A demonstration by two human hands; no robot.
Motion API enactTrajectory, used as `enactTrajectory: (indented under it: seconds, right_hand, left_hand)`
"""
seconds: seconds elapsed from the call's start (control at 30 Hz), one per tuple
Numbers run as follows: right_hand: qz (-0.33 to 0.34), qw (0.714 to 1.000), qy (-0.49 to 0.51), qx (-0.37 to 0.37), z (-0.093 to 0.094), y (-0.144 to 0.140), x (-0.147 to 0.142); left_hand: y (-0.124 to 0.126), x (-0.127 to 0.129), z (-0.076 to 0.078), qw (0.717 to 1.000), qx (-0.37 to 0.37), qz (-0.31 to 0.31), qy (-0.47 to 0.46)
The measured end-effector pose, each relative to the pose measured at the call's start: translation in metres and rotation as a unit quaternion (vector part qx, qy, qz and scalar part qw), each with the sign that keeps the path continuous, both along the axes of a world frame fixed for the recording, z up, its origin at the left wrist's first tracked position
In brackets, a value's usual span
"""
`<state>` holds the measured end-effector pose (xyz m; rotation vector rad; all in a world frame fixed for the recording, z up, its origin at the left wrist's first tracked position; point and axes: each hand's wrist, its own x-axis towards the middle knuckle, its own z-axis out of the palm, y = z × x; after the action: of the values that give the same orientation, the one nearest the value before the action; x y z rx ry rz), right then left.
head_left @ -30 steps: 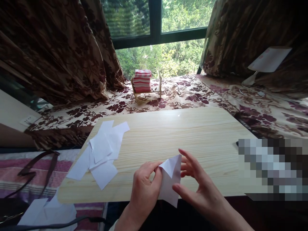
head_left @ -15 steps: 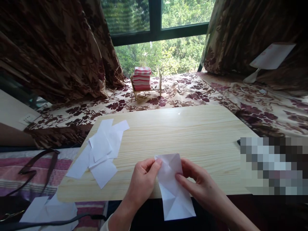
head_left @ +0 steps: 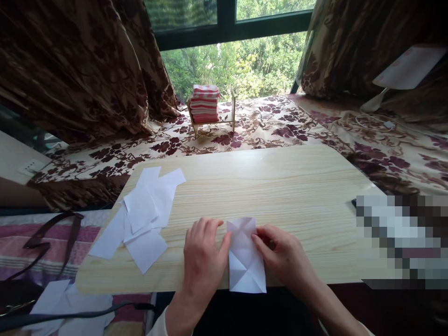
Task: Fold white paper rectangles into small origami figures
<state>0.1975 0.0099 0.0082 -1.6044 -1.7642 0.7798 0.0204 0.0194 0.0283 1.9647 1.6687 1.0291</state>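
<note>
Creased paper (head_left: pixel 246 261) — lengthwise (toward window)

White creased paper (head_left: pixel 245 256) on pale, wood-grained tabletop (head_left: pixel 280 186). White loose slips (head_left: pixel 143 214) too. Dark brown curtains (head_left: pixel 70 65) with maroon floral print; cream cloth (head_left: pixel 266 126) patterned in maroon flowers. Red-and-white striped stack (head_left: pixel 205 103) in light wooden rack (head_left: pixel 212 122). Purple, pink and white striped fabric (head_left: pixel 21 254). Black window frame (head_left: pixel 227 28), green trees (head_left: pixel 231 65).
</note>
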Motion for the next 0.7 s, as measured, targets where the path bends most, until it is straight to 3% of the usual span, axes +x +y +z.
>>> enactTrajectory:
  seconds: [0.03, 0.1, 0.2, 0.33, 0.5, 0.7]
  right_hand:
    - [0.0, 1.0, -0.01, 0.005, 0.0, 0.0, 0.0]
    - [0.0, 1.0, -0.021, 0.017, -0.001, 0.0, 0.0]
    - [0.002, 0.999, -0.021, 0.026, -0.002, -0.001, 0.001]
    - [0.002, 0.999, -0.029, 0.02, 0.0, 0.002, 0.002]
    - [-0.022, 0.999, -0.024, 0.02, 0.002, 0.014, 0.001]
    - [-0.002, 0.996, -0.006, 0.089, -0.003, 0.017, 0.001]
  left_hand:
    - [-0.005, 0.001, -0.001, 0.999, 0.032, -0.009, 0.009]
    - [-0.013, 0.004, -0.004, 0.99, 0.107, -0.086, 0.042]
    - [-0.016, 0.009, -0.009, 0.976, 0.119, -0.151, 0.104]
    - [-0.008, 0.009, -0.015, 0.969, 0.07, -0.153, 0.182]
    - [-0.006, 0.008, -0.014, 0.963, 0.052, -0.156, 0.212]
    - [-0.007, 0.011, -0.014, 0.963, 0.044, -0.154, 0.218]
